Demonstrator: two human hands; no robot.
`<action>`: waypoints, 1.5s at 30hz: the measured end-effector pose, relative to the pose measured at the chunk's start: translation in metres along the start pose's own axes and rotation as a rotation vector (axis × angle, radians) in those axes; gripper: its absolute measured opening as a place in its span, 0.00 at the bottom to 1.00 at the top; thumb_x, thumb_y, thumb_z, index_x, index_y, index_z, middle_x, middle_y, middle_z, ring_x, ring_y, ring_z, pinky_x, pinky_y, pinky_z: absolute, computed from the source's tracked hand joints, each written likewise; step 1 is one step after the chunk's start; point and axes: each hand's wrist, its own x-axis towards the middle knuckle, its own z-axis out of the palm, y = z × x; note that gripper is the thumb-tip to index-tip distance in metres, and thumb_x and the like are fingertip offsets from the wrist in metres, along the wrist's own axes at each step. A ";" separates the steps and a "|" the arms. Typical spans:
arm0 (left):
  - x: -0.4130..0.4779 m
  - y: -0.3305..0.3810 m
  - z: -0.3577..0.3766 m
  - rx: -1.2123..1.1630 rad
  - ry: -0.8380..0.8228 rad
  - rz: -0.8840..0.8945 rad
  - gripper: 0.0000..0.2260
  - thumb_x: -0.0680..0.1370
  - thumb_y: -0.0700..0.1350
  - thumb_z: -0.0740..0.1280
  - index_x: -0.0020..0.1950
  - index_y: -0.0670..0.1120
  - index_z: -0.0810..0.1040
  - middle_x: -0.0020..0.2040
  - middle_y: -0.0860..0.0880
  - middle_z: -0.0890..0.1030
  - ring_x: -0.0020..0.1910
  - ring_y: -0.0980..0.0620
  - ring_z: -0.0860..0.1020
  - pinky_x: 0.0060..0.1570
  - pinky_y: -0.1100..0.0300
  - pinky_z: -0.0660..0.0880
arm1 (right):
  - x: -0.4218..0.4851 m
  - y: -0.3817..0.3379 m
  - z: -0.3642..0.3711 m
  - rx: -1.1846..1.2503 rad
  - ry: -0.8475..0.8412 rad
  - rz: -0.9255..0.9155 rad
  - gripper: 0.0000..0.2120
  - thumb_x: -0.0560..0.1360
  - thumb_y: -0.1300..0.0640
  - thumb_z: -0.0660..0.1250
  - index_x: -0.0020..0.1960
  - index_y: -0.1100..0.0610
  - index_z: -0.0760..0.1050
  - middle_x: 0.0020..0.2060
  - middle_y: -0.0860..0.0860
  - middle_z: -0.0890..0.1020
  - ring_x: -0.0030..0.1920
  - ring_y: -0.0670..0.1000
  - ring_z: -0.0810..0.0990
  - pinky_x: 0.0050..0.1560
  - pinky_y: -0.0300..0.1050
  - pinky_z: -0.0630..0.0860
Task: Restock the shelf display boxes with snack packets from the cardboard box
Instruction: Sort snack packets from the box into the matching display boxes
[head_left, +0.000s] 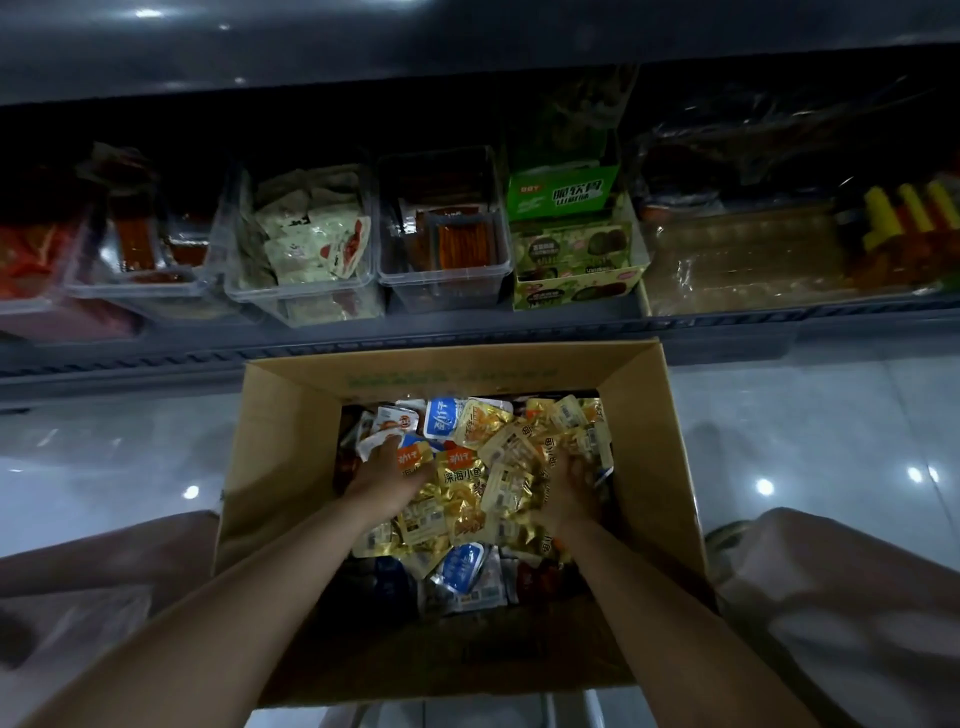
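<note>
The open-topped cardboard box (280, 467) fills centre frame, its long axis running from the bottom edge up toward the shelf (467, 332), with the left hand (387, 475) and right hand (569, 493) dug into its snack packets (467, 483), grip unclear.

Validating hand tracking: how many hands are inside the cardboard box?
2. Left hand on the packet pile, left side; right hand on its right, both inside the cardboard box. Fingertips partly buried among packets.
</note>
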 end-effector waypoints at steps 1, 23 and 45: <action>-0.002 -0.001 -0.002 -0.014 -0.015 0.004 0.38 0.73 0.67 0.63 0.77 0.53 0.54 0.75 0.46 0.64 0.67 0.45 0.71 0.64 0.50 0.71 | -0.002 0.001 0.004 0.040 0.001 0.037 0.48 0.65 0.50 0.78 0.73 0.51 0.50 0.74 0.57 0.56 0.74 0.60 0.56 0.70 0.59 0.61; -0.058 0.096 -0.043 -0.281 -0.282 0.115 0.47 0.58 0.73 0.70 0.72 0.54 0.66 0.70 0.48 0.72 0.63 0.47 0.75 0.57 0.53 0.76 | -0.075 -0.023 -0.146 0.529 -0.306 -0.278 0.28 0.68 0.51 0.77 0.65 0.54 0.72 0.57 0.50 0.81 0.48 0.46 0.81 0.47 0.39 0.80; -0.254 0.215 -0.206 -1.114 0.533 0.834 0.05 0.76 0.47 0.70 0.48 0.47 0.79 0.39 0.50 0.84 0.40 0.53 0.83 0.36 0.64 0.77 | -0.256 -0.179 -0.326 1.697 -0.136 -0.628 0.21 0.73 0.52 0.69 0.64 0.56 0.73 0.56 0.56 0.83 0.59 0.55 0.80 0.62 0.50 0.73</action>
